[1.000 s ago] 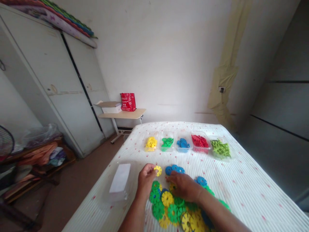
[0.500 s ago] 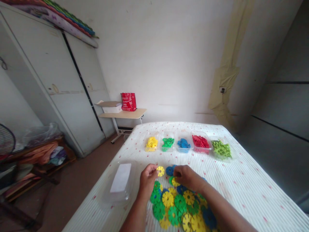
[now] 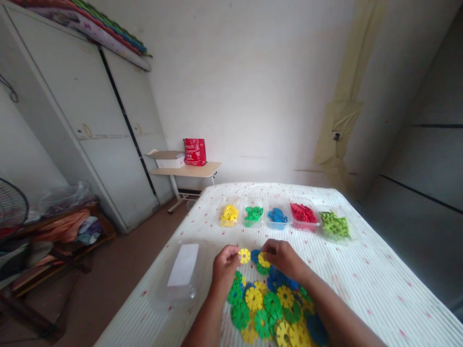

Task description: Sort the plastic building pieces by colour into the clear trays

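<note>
My left hand [image 3: 226, 265] pinches a yellow notched disc [image 3: 245, 256] by its left edge. In my right hand [image 3: 284, 255], the fingertips are closed on another yellow disc [image 3: 264, 260], a short gap to the right of the first. A blue disc [image 3: 255, 255] shows between the two, and a green disc [image 3: 263, 270] lies just below the right one; whether these are joined to it I cannot tell. Below both hands spreads a loose pile of green, yellow and blue notched discs [image 3: 272, 304], partly covered by my right forearm.
Across the far side stand clear tubs with yellow [image 3: 229, 214], green [image 3: 253, 215], blue [image 3: 278, 217], red [image 3: 304, 214] and lime-green pieces [image 3: 334, 225]. A clear plastic box [image 3: 193, 289] with a white label lies at left. A small desk [image 3: 202, 169] stands behind.
My right hand has lifted its yellow disc slightly upward, away from the pile. My left hand still holds its disc, now a little further right in view.
</note>
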`<state>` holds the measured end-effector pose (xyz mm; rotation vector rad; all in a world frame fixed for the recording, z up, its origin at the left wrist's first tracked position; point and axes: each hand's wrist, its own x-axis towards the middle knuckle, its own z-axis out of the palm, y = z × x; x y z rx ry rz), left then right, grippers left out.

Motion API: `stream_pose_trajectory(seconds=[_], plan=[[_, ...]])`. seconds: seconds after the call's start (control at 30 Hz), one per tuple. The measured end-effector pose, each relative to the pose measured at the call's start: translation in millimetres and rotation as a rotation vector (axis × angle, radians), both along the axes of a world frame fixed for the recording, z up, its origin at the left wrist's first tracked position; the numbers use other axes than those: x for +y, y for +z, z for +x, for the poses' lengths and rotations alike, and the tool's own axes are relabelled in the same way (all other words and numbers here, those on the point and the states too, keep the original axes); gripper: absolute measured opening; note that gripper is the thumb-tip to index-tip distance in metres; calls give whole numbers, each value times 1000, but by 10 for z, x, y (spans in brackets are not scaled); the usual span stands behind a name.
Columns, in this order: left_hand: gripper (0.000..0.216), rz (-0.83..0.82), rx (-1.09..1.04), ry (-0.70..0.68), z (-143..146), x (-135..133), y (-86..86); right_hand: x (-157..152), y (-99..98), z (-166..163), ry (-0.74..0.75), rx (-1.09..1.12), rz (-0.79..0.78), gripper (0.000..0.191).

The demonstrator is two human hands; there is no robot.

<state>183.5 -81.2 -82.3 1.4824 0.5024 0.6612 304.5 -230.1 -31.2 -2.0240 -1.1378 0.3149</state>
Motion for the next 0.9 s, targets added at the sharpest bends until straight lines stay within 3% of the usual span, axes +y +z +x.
stream_pose_trajectory(seconds=[0.1, 0.23, 0.4, 0.5, 0.63, 0.73, 0.9], plan=[[15, 7, 6, -12, -5, -14, 19, 73, -22, -29, 35, 96, 61, 16], [13, 10, 12, -51, -13, -35, 48, 163, -29, -76, 24, -5, 12, 28], [13, 2, 6, -101, -14, -77, 87, 181, 9, -101, 85, -89, -30, 18], [14, -1, 6, -115, -18, -89, 105, 167, 7, -99, 94, 52, -61, 11], [20, -41, 0, 71, -29, -32, 111, 233, 64, -58, 116, 356, -134, 9], [21, -73, -28, 232, -34, 39, 86, 462, 226, 29, 47, 408, -164, 12], [18, 11, -8, 232, -12, 73, -11, 1062, 559, 236, -159, 350, 38, 13]])
